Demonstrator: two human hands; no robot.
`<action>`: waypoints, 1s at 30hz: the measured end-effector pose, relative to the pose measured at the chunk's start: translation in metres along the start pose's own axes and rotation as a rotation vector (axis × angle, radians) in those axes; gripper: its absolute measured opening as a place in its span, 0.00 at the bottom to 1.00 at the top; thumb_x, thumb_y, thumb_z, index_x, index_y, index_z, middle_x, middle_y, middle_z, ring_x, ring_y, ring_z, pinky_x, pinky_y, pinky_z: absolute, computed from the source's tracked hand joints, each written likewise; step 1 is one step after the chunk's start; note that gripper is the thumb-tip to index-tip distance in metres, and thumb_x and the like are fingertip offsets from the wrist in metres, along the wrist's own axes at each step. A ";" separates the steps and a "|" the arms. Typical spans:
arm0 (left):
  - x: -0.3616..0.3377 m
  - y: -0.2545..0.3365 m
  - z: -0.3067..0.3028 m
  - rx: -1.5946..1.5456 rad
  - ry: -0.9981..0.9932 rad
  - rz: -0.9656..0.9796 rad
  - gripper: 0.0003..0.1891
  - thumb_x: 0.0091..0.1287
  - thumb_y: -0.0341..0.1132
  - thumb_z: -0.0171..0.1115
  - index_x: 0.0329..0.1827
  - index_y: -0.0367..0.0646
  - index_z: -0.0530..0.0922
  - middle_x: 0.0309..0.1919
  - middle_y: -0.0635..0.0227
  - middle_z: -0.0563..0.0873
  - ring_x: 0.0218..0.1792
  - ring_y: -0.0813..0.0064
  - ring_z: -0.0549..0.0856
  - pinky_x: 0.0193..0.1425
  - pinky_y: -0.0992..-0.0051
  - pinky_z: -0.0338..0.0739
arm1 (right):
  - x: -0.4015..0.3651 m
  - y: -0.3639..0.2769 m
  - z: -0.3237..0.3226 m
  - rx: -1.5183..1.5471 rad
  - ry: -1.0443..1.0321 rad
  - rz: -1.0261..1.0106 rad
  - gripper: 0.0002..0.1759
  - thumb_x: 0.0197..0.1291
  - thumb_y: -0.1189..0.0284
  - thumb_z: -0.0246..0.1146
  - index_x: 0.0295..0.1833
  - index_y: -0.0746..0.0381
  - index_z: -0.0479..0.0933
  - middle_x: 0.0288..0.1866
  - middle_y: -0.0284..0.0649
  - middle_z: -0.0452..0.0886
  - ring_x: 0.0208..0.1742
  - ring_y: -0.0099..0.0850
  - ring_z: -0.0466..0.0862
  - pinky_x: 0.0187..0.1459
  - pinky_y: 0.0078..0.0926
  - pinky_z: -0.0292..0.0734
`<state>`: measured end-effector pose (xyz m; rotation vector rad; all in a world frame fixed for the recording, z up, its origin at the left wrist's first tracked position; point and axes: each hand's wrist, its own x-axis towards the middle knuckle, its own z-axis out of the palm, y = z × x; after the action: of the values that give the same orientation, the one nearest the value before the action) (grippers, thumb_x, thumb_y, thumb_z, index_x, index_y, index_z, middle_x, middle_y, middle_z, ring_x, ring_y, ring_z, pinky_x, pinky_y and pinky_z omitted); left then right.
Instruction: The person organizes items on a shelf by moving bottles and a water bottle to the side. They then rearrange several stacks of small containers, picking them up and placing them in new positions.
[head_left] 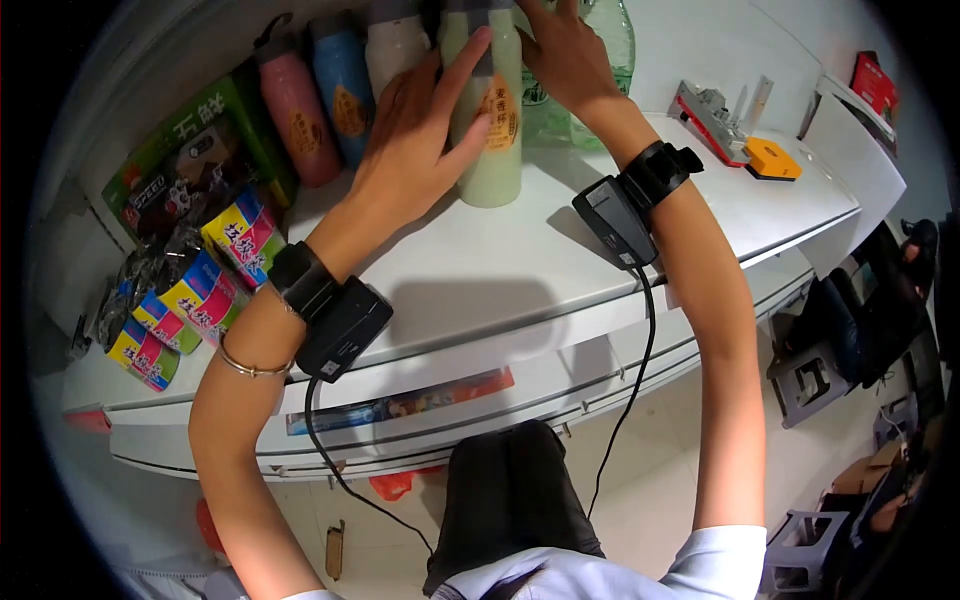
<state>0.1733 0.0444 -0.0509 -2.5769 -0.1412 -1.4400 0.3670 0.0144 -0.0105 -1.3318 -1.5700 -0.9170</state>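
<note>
A pale green bottle [490, 165] with a grey cap and an orange label stands upright on the white counter [480, 290]. My left hand [415, 140] is at its left side, fingers spread, the index finger reaching up along the bottle; it lies in front of a whitish bottle [390, 50]. My right hand [570, 50] is to the right of the green bottle's top, in front of clear green plastic bottles [615, 60]; its fingertips are cut off by the top edge. A blue bottle [342, 90] and a pink bottle [298, 115] stand further left.
Colourful rolls [205, 295] and a green box [190, 150] are at the left. A red and metal tool [710, 125] and a yellow block [773, 160] lie at the right. Below are grey stools [810, 380]. Cables hang from both wrist devices.
</note>
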 end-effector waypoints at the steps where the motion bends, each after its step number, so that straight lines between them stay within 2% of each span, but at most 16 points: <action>1: 0.000 0.000 0.000 0.004 -0.005 -0.009 0.33 0.62 0.39 0.54 0.72 0.55 0.53 0.57 0.47 0.67 0.57 0.52 0.69 0.65 0.60 0.58 | 0.000 -0.002 -0.003 -0.004 -0.002 0.010 0.23 0.59 0.70 0.56 0.61 0.54 0.63 0.53 0.60 0.65 0.46 0.59 0.75 0.43 0.48 0.76; 7: -0.001 -0.001 0.001 0.011 0.013 -0.001 0.33 0.63 0.39 0.54 0.72 0.55 0.53 0.56 0.47 0.68 0.56 0.52 0.69 0.65 0.60 0.58 | 0.008 -0.022 -0.039 0.002 -0.226 0.179 0.30 0.58 0.69 0.57 0.66 0.46 0.57 0.54 0.58 0.67 0.51 0.58 0.74 0.47 0.49 0.74; 10: -0.001 -0.001 0.000 -0.018 -0.008 -0.006 0.33 0.63 0.39 0.54 0.72 0.56 0.53 0.55 0.48 0.68 0.56 0.52 0.69 0.65 0.60 0.59 | 0.012 -0.030 -0.061 0.021 -0.326 0.217 0.35 0.58 0.70 0.58 0.69 0.47 0.52 0.59 0.59 0.65 0.57 0.57 0.71 0.55 0.46 0.70; 13: -0.002 -0.005 0.002 0.008 0.031 0.053 0.33 0.63 0.39 0.55 0.72 0.56 0.53 0.54 0.48 0.69 0.56 0.52 0.69 0.64 0.61 0.59 | 0.012 -0.010 -0.063 0.266 -0.270 -0.054 0.39 0.56 0.70 0.60 0.71 0.52 0.48 0.65 0.58 0.61 0.62 0.56 0.67 0.62 0.41 0.63; 16: -0.002 -0.003 -0.001 0.021 0.016 0.031 0.34 0.63 0.39 0.55 0.72 0.55 0.53 0.53 0.48 0.69 0.55 0.53 0.69 0.64 0.61 0.59 | 0.016 -0.001 -0.070 0.320 -0.330 -0.049 0.41 0.56 0.69 0.61 0.71 0.57 0.46 0.67 0.59 0.59 0.66 0.52 0.63 0.64 0.37 0.60; 19: -0.003 -0.004 0.001 0.047 0.027 0.029 0.34 0.63 0.39 0.55 0.72 0.55 0.53 0.53 0.49 0.69 0.55 0.53 0.70 0.64 0.60 0.59 | 0.018 0.003 -0.054 0.354 -0.231 0.031 0.43 0.55 0.65 0.62 0.71 0.58 0.46 0.65 0.58 0.62 0.65 0.52 0.66 0.63 0.38 0.62; 22: -0.002 -0.004 0.002 0.015 0.023 0.034 0.34 0.63 0.39 0.55 0.72 0.56 0.53 0.53 0.50 0.70 0.55 0.53 0.70 0.63 0.60 0.60 | 0.015 -0.001 -0.044 0.309 -0.178 0.201 0.43 0.54 0.58 0.63 0.70 0.60 0.49 0.61 0.60 0.68 0.62 0.53 0.69 0.60 0.38 0.65; 25: -0.002 -0.001 -0.003 0.030 -0.075 -0.011 0.33 0.65 0.37 0.53 0.72 0.45 0.52 0.64 0.49 0.64 0.62 0.52 0.66 0.67 0.62 0.57 | 0.015 0.002 -0.044 0.177 -0.112 0.220 0.39 0.52 0.52 0.62 0.65 0.63 0.61 0.54 0.59 0.74 0.55 0.53 0.75 0.56 0.39 0.70; 28: 0.002 0.005 -0.003 0.008 -0.055 0.008 0.33 0.65 0.37 0.53 0.72 0.44 0.51 0.64 0.49 0.63 0.62 0.52 0.65 0.67 0.62 0.57 | 0.013 -0.008 -0.061 0.046 -0.110 0.286 0.34 0.51 0.50 0.60 0.56 0.65 0.70 0.47 0.56 0.78 0.50 0.51 0.78 0.52 0.41 0.72; 30: 0.002 0.009 -0.003 -0.002 -0.058 -0.016 0.33 0.65 0.37 0.53 0.72 0.44 0.51 0.64 0.49 0.63 0.62 0.52 0.65 0.67 0.62 0.57 | 0.015 0.006 -0.061 -0.061 -0.090 0.291 0.32 0.51 0.50 0.60 0.53 0.65 0.72 0.45 0.54 0.79 0.48 0.50 0.78 0.49 0.42 0.73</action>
<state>0.1739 0.0353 -0.0487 -2.6262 -0.1692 -1.3722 0.3814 -0.0353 0.0254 -1.6141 -1.3762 -0.7370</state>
